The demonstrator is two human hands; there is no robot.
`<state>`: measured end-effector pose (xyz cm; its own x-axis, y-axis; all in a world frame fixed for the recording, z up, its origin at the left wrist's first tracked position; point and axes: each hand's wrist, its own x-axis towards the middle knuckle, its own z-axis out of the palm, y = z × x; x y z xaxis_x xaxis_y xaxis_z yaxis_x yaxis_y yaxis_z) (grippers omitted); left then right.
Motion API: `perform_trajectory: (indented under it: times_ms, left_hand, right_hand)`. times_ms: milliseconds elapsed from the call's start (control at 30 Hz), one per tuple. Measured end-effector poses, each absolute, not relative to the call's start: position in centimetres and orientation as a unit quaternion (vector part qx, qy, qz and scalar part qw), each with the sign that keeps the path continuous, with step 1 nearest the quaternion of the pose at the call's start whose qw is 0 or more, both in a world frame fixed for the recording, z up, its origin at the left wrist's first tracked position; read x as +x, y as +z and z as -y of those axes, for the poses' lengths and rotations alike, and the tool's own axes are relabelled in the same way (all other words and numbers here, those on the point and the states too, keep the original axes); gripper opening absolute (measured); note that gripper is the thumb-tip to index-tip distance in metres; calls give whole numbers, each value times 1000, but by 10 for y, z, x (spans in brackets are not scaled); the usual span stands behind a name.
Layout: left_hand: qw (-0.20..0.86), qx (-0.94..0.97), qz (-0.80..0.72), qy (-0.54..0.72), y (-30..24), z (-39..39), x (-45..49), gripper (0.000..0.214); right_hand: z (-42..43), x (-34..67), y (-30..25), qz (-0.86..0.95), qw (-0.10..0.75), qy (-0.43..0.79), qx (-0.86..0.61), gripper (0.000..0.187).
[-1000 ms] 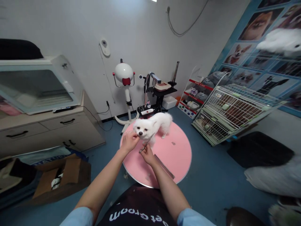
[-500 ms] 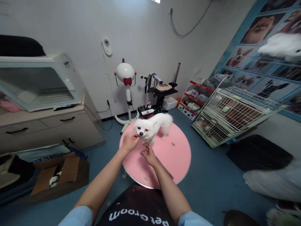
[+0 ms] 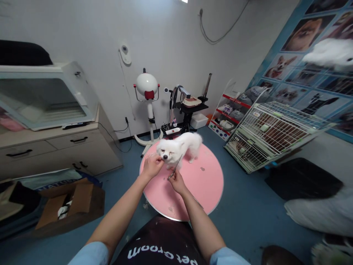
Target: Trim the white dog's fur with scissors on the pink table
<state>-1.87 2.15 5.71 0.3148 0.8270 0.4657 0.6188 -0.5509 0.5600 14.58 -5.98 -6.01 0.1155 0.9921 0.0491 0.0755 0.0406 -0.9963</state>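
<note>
Right hand (image 3: 178, 182) slightly farther right around scissors (image 3: 174, 170); left hand (image 3: 152, 166) in a pinch on the dog (image 3: 179, 147), its eyes now narrower.

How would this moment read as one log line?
dog: standing on table | left hand: at dog's muzzle | right hand: holding scissors, pointed toward dog
</note>
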Motion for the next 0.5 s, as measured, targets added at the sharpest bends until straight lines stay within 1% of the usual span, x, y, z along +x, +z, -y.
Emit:
perform_trajectory:
  times_ms: [233, 367, 500]
  left_hand:
    - [141, 796, -454, 374, 55, -22, -18, 19]
    - [144, 794, -454, 378, 53, -22, -16, 19]
    - [139, 794, -453, 381, 52, -22, -16, 19]
  right_hand:
    - [56, 134, -68, 458, 546, 447, -541, 47]
    - [52, 118, -69, 409, 570, 468, -538, 53]
    - [48, 101, -71, 370, 590, 482, -532, 48]
